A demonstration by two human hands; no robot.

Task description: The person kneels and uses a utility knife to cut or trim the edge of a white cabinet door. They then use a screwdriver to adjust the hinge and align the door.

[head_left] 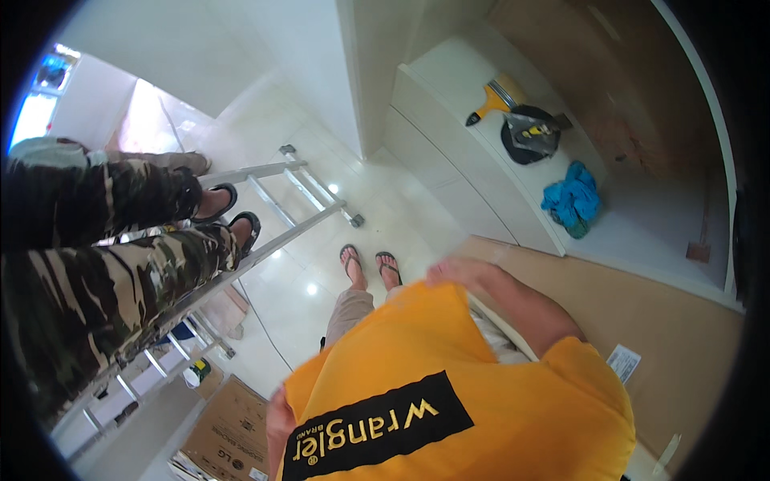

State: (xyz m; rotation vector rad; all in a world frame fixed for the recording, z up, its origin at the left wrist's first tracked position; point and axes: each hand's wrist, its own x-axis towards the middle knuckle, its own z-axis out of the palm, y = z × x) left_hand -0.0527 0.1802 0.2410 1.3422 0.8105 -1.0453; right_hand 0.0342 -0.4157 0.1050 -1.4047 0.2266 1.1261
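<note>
"Where does the wide head view look from?"
"Above the yellow shirt [521, 385], facing steeply down, the wearer's feet [350, 260] visible beyond it."
"How near?"
"Close over the shirt; the floor [293, 321] lies farther below it, the ladder [293, 233] to its left."

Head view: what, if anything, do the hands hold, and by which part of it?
The orange shirt, by its lower edge: the right hand at one side, the left hand at the other.

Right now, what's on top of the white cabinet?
Paintbrush, black dish with tools on it, crumpled blue cloth. Tools cover the dish's middle; anything beneath the cloth is hidden.
</note>
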